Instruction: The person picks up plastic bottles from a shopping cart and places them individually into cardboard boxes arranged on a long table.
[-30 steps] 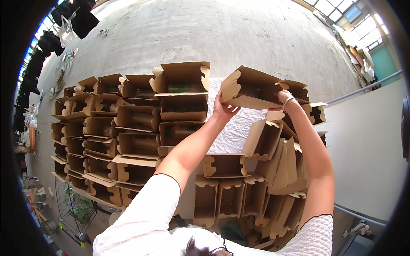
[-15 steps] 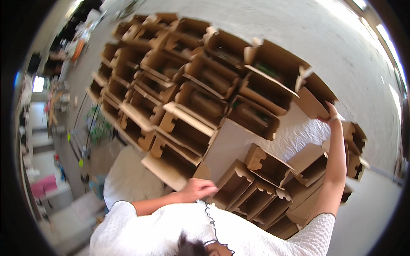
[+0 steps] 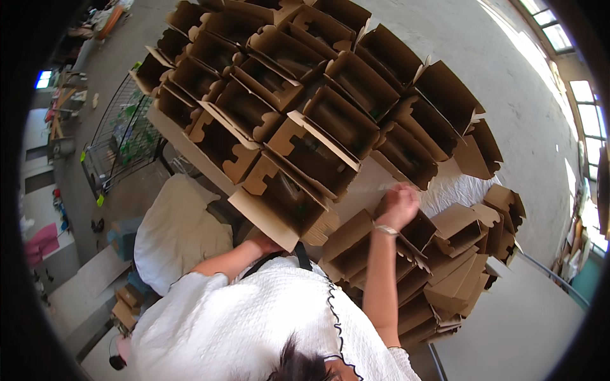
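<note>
Open brown cardboard boxes stand in tilted rows across the table, and dark or greenish objects lie deep in several of them. My left hand is at the lower edge of the nearest open box, its fingers mostly hidden behind the pale flap. My right hand hovers over the gap between these rows and a pile of folded-up boxes. Its fingers look curled but are smeared by motion, and I cannot see anything in them. A white bracelet circles the right wrist.
White crinkled sheeting covers part of the table. To the left are a stuffed pale sack and a black wire cart holding green things. A grey board lies at the right, and concrete floor stretches beyond.
My right hand has left the box at the far right and come back toward the middle; that box stays there. The left hand has moved down and left to the nearest box. The view has shifted.
</note>
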Available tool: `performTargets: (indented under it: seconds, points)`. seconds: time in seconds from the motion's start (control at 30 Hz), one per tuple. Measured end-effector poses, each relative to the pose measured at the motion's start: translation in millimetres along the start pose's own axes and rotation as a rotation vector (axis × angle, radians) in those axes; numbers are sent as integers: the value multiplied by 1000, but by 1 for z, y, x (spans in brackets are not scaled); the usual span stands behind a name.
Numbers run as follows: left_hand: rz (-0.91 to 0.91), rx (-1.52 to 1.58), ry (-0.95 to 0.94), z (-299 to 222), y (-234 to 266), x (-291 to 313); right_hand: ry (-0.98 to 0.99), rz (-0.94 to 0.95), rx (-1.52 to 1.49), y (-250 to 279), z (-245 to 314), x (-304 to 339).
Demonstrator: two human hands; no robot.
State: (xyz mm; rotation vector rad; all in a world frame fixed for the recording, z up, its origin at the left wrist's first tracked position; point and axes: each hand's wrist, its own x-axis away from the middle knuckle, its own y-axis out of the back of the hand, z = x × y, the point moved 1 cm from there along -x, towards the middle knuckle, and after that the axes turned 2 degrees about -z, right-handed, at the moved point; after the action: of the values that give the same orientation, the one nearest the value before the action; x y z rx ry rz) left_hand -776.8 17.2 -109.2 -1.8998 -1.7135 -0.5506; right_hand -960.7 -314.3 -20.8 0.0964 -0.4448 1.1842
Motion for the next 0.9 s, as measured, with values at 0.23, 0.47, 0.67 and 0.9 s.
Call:
performTargets:
  seconds: [0.23, 0.47, 0.67, 0.9]
  points:
    - [-283, -381, -115, 25, -13, -24, -801, 211, -44, 18, -148, 33]
    - [-254, -153, -181, 10, 15, -25, -756, 258, 266, -36, -137, 38]
    - [-175, 369, -239, 39, 28, -42, -622, 199, 181, 5, -208, -73]
    - [174, 1657, -164, -16, 72, -18, -689, 397, -43, -64, -183, -72]
